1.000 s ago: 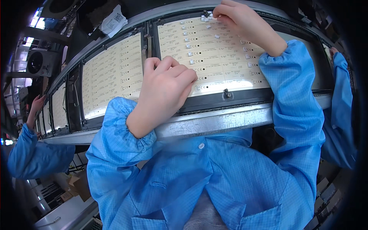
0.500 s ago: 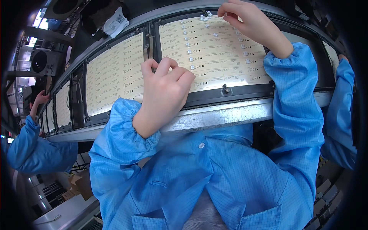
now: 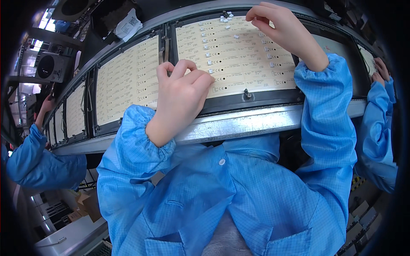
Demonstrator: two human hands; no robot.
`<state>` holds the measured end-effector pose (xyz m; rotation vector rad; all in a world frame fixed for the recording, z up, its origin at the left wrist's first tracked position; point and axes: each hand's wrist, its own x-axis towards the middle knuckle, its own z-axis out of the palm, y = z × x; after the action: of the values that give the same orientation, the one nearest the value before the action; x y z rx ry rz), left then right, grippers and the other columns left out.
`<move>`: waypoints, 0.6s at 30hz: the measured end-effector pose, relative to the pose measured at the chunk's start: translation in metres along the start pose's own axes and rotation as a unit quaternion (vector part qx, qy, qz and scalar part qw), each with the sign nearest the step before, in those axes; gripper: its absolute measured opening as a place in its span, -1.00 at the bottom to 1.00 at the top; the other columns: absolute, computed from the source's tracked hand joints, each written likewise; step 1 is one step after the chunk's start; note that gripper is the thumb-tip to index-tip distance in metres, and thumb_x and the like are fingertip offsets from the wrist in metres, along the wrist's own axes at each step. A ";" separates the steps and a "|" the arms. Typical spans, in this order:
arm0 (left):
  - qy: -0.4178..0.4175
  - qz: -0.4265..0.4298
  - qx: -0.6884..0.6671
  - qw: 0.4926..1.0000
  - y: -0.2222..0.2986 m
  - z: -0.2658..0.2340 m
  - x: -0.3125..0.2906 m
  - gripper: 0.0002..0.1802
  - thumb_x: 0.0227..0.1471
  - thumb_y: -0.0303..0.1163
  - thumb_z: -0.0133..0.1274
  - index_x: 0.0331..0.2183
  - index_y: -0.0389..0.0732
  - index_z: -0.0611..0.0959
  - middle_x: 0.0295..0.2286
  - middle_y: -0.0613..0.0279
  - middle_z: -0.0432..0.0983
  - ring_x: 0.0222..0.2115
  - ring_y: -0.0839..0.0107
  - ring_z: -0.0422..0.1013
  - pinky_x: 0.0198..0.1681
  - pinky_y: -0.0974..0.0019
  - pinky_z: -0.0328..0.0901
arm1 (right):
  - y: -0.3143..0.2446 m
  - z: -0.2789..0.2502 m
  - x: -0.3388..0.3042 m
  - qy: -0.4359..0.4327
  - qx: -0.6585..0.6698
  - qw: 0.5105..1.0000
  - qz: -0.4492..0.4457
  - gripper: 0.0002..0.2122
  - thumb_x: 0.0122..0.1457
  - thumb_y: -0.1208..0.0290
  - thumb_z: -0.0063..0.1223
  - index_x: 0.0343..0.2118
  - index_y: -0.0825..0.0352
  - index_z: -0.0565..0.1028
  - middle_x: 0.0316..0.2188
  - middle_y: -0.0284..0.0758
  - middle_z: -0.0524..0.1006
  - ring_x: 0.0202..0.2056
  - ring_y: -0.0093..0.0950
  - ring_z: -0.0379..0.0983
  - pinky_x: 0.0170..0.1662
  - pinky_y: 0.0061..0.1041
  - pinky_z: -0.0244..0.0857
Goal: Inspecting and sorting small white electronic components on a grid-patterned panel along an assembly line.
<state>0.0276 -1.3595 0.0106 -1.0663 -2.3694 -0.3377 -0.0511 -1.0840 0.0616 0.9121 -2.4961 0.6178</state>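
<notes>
Left hand [image 3: 181,91] curled, right hand [image 3: 282,30] narrow, contents unclear | seemingly placing white connectors [image 3: 226,17] on circuit-board panel [image 3: 239,70] | needing alignment next

Cream printed panel [image 3: 243,59] lying flat. Small white connectors [image 3: 208,55] sit in two columns, left and right (the nearest rows on the right show just printed outlines). Loose white connectors [image 3: 225,18] clustered at far edge, two strays slightly nearer.

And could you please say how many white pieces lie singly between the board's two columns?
2: one white piece below the far cluster, another nearer and rightward; the right hand may hide more.
</notes>
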 end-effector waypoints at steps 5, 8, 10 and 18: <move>-0.057 -0.002 0.039 0.998 0.005 -0.006 0.014 -0.93 -0.08 -0.40 0.20 -0.42 -0.10 0.68 -0.45 0.41 0.59 -0.24 0.35 0.41 -0.10 0.14 0.14 | 0.016 0.003 -0.019 0.001 0.019 1.000 -0.015 -0.87 0.25 0.49 0.05 -0.19 0.37 0.54 -0.37 -0.28 0.55 -0.34 -0.42 0.49 -0.28 -0.50 0.38; -0.123 -0.040 0.011 0.992 -0.002 -0.015 0.046 -0.88 -0.02 -0.36 0.13 -0.38 -0.12 0.69 -0.42 0.31 0.61 -0.28 0.28 0.47 -0.15 0.11 0.23 | 0.013 -0.001 -0.031 -0.030 0.012 0.999 0.002 -0.86 0.24 0.51 0.05 -0.17 0.38 0.53 -0.33 -0.28 0.57 -0.31 -0.48 0.49 -0.27 -0.53 0.38; -0.150 -0.064 -0.003 0.987 -0.013 -0.001 0.070 -0.85 0.00 -0.34 0.12 -0.35 -0.14 0.71 -0.39 0.25 0.63 -0.31 0.24 0.51 -0.18 0.10 0.29 | 0.015 -0.001 -0.036 -0.001 0.035 0.999 0.034 -0.86 0.23 0.52 0.05 -0.17 0.37 0.54 -0.32 -0.29 0.58 -0.30 -0.50 0.49 -0.26 -0.55 0.36; -0.107 -0.102 -0.073 0.986 -0.038 0.058 0.104 -0.78 0.00 -0.43 0.05 -0.26 -0.11 0.69 -0.33 0.15 0.64 -0.25 0.19 0.54 -0.17 0.04 0.25 | 0.000 0.006 -0.043 -0.139 0.067 0.984 0.083 -0.87 0.11 0.51 0.16 -0.27 0.38 0.55 -0.36 -0.31 0.43 -0.34 -0.46 0.42 -0.24 -0.49 0.35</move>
<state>-0.0792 -1.2955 0.0182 -0.9677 -2.6905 -0.4986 -0.0216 -1.0657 0.0349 0.8971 -2.8320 0.7664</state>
